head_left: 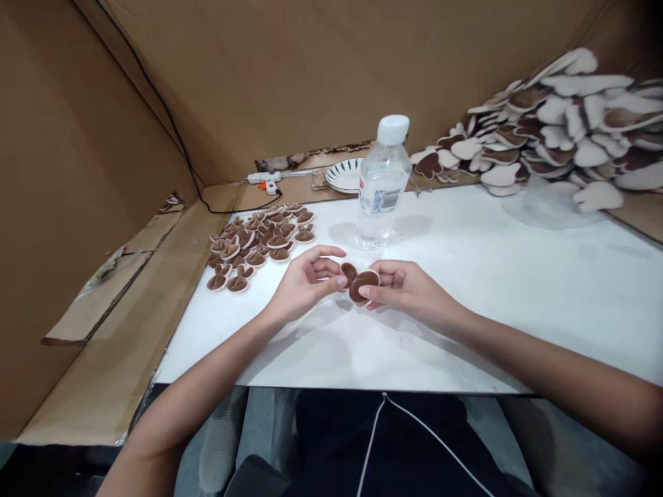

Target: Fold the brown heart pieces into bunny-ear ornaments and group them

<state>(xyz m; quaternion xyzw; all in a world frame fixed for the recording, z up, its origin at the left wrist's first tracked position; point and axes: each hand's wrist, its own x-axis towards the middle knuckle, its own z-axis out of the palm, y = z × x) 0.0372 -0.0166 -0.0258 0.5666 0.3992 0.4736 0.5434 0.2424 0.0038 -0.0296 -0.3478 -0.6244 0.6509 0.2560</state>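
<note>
Between both hands, above the white tabletop (518, 276), is a small brown plush bunny-head piece (364, 281) with a pale edge and rounded ears. My right hand (401, 284) pinches its round part, thumb on the brown face. The thumb and fingers of my left hand (314, 279) close on the ear end. To the left lies a heap of similar brown bunny-head pieces (277, 240). Just behind my hands stands a clear plastic bottle (384, 183) with a white cap.
A white-and-orange glue gun (266, 179) with a black cord lies at the back, near a striped plate (342, 176). Many larger brown-and-white plush pieces (556, 131) pile up at the back right, beside a clear plastic bag (549, 203). Cardboard walls (311, 69) enclose the table.
</note>
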